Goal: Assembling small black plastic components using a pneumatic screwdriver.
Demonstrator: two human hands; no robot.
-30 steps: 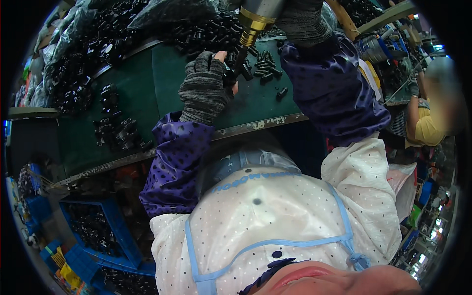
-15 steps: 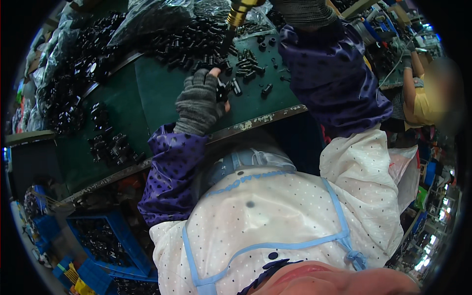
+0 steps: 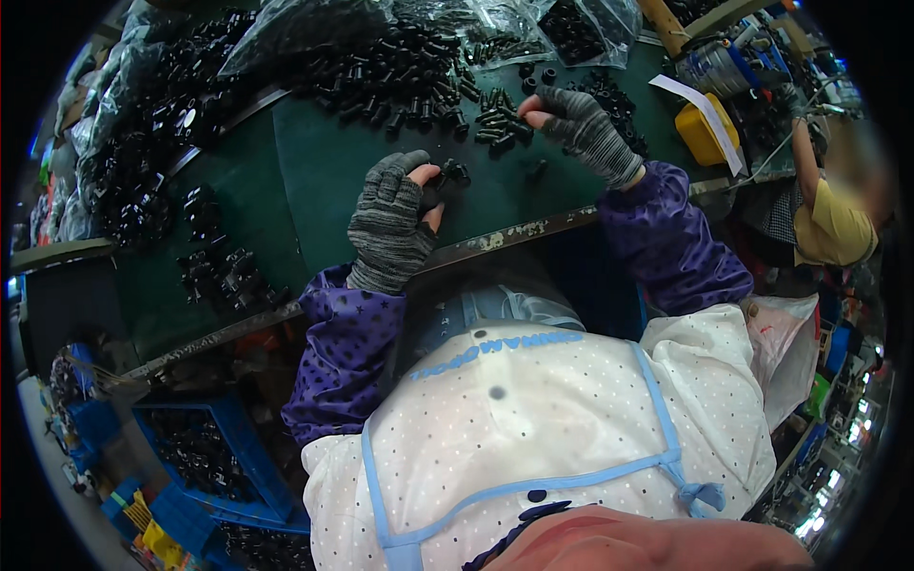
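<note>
My left hand (image 3: 392, 214), in a grey knitted glove with bare fingertips, is closed around a small black part (image 3: 455, 173) just above the green tabletop. The fingers cover much of that part, and its kind is not clear. To the right, my right hand (image 3: 588, 133), gloved the same way, has its thumb and forefinger pinched together. Anything between those fingertips is too small to make out. They are beside a little heap of short metal pins (image 3: 503, 122). A larger pile of black cylindrical pieces (image 3: 400, 76) spreads behind my left hand.
Clear plastic bags (image 3: 305, 38) lie at the back. Several black parts (image 3: 224, 271) sit at the left of the green table (image 3: 324, 181). A yellow container (image 3: 706, 128) stands right. Blue crates (image 3: 214, 457) are below left. A co-worker in yellow (image 3: 833, 228) is at far right.
The gold-tipped tool at the top is out of sight. My right hand has come down and nearer, to the pins. My left hand has shifted slightly right and nearer, still holding its black part.
</note>
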